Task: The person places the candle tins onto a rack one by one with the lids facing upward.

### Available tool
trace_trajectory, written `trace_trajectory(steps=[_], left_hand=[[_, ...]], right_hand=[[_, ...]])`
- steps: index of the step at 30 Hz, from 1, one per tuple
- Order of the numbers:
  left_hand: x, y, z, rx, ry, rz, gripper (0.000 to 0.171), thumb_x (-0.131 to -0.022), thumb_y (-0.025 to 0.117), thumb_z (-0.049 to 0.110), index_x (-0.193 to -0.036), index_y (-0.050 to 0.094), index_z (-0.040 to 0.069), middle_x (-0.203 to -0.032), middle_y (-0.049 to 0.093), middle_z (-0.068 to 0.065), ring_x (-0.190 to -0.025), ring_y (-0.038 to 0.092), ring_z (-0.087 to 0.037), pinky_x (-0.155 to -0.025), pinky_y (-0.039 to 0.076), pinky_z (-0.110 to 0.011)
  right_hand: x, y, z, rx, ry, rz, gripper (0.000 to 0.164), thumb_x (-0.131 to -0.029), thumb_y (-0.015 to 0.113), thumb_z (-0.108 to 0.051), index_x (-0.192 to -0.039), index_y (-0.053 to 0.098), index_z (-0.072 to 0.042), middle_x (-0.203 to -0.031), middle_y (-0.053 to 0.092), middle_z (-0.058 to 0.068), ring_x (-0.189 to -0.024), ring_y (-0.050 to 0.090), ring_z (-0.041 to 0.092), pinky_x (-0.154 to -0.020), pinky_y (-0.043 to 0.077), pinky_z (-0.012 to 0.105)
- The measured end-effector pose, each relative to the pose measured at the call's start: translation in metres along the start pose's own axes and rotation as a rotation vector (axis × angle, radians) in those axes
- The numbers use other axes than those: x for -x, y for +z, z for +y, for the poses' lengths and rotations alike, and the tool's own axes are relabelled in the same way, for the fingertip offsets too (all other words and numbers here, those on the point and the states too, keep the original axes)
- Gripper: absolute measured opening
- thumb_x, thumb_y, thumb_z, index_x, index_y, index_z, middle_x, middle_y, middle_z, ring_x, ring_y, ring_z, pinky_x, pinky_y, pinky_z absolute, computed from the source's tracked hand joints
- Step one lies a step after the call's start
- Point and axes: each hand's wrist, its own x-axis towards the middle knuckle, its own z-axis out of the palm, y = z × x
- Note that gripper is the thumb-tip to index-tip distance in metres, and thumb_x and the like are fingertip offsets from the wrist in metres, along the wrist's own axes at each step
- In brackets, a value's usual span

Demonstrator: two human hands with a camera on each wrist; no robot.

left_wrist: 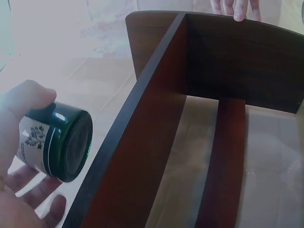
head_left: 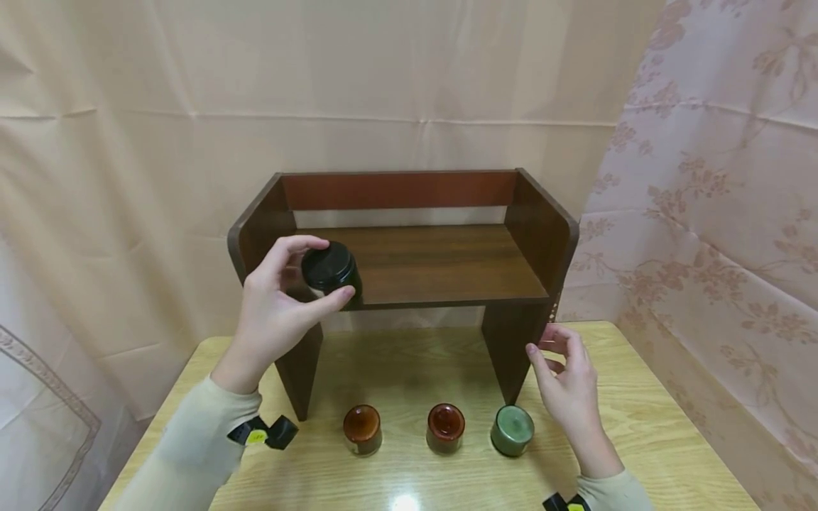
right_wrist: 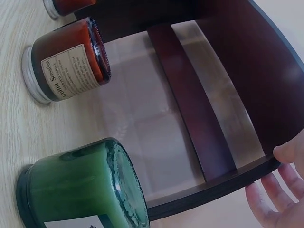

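Observation:
My left hand (head_left: 271, 312) grips a dark green candle jar (left_wrist: 69, 142) with a pale printed label, between thumb and fingers. In the head view the jar overlaps the left front of the shelf board. The small wooden shelf (head_left: 441, 262) is dark brown, with tall side panels and a back rail. At its right side panel (head_left: 517, 348), my right hand (head_left: 569, 376) holds the front edge, thumb on the inner face and fingers outside. A green candle jar (right_wrist: 85, 185) stands on the table close to that hand.
Left of the green jar stand a red-brown candle jar (head_left: 446, 428) and an amber one (head_left: 362, 429), in a row before the shelf. The light wooden table (head_left: 639, 426) carries all of this. Beige curtain (head_left: 409, 85) hangs behind, and patterned cloth (head_left: 722, 213) at the right.

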Motion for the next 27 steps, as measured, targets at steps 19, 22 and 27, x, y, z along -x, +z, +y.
trace_trajectory(steps=[19, 22, 27], left_hand=[[-0.023, 0.004, -0.011, -0.093, -0.240, 0.020, 0.059, -0.085, 0.097, 0.026, -0.134, 0.066, 0.017, -0.118, 0.072, -0.005, -0.090, 0.068, -0.023, -0.074, 0.056, -0.023], [-0.027, 0.005, -0.013, -0.100, -0.259, 0.017, 0.060, -0.085, 0.097, 0.027, -0.134, 0.066, 0.017, -0.121, 0.072, -0.005, -0.092, 0.069, -0.023, -0.075, 0.057, -0.024], [-0.033, 0.007, -0.013, -0.140, -0.288, 0.005, 0.060, -0.085, 0.096, 0.027, -0.136, 0.065, 0.016, -0.126, 0.072, -0.006, -0.100, 0.071, -0.025, -0.081, 0.058, -0.028]], right_hand=[[0.001, 0.001, 0.003, 0.023, 0.006, -0.015, 0.042, -0.098, 0.078, 0.005, -0.134, 0.058, 0.005, -0.118, 0.068, 0.020, -0.103, 0.059, -0.008, -0.082, 0.049, 0.002], [0.002, 0.001, 0.003, 0.029, 0.008, -0.016, 0.042, -0.098, 0.078, 0.005, -0.135, 0.057, 0.005, -0.117, 0.067, 0.019, -0.103, 0.057, -0.010, -0.082, 0.049, 0.001], [0.001, 0.001, 0.005, 0.019, -0.006, -0.017, 0.044, -0.097, 0.078, 0.006, -0.135, 0.057, 0.005, -0.117, 0.067, 0.021, -0.103, 0.057, -0.011, -0.082, 0.049, 0.001]])
